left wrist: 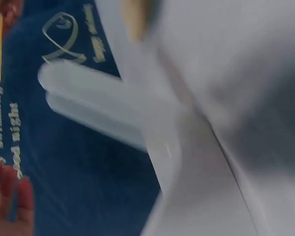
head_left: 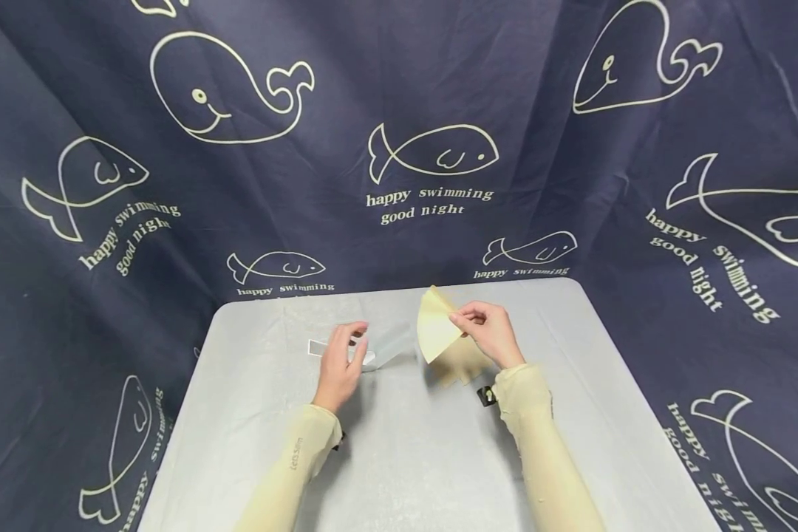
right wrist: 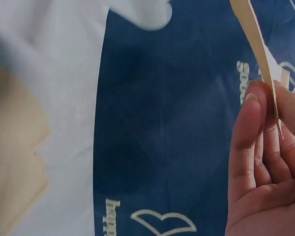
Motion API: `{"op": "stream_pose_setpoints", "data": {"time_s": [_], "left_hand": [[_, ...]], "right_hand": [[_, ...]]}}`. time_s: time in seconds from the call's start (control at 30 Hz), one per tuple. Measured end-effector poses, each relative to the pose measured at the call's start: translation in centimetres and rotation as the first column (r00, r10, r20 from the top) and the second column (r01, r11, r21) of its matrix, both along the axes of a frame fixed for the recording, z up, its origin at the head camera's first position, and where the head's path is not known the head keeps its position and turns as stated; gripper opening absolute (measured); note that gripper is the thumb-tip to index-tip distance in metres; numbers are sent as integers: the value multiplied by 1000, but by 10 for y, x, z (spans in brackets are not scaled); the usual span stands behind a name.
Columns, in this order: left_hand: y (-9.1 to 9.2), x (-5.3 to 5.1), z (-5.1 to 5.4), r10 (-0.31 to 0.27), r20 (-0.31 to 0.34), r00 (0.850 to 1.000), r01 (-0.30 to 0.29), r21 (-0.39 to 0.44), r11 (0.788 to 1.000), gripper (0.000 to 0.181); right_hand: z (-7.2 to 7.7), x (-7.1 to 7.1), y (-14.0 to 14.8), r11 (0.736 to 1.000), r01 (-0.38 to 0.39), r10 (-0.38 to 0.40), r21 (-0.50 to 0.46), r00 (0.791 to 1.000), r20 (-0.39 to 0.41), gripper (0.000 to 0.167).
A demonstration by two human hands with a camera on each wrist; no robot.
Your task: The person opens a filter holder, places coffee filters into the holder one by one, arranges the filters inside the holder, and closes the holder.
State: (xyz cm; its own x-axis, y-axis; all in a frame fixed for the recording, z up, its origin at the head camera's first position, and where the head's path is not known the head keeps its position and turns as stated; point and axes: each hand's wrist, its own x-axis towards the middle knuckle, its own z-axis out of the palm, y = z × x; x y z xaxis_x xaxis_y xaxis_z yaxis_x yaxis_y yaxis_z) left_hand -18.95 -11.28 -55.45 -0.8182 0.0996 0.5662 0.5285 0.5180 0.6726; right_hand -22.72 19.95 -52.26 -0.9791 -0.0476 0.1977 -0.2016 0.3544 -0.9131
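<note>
Pinched fan-shaped yellow paper [head_left: 436,327] by its edge in right hand [head_left: 492,334], with most of it beyond the fingertips; judged it light, thin, easily creased, best gripped gently there; saw left hand [head_left: 338,369] with fingers parted, seemingly holding nothing.

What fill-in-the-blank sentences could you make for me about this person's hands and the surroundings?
1. The hand pinching the fan-shaped piece is the person's ____ one.
2. The sleeve that shows printed lettering is on the person's ____ arm.
3. On the dark blue curtain beyond the table, the word printed right after "happy" is "____".
4. The sea animals outlined there are fish and ____.

Missing words: right; left; swimming; whales.
</note>
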Motion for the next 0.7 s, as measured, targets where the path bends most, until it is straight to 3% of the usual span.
{"op": "stream_pose_setpoints", "data": {"time_s": [0.1,0.3,0.43,0.7], "left_hand": [[15,-4,3,-77,145,986,68,67,995,25],[35,-10,10,-190,341,921,114,230,966,32],[41,-12,12,-230,387,893,108,313,944,31],[46,-12,12,-244,417,876,76,378,922,16]], "right_hand": [[0,-1,-12,999,-35,35,-16,999,-12,17],[3,-2,-29,996,-82,81,-38,997,-12,14],[4,-1,-37,992,-106,107,-66,994,0,15],[3,1,-45,990,-128,129,-65,991,24,16]]}}
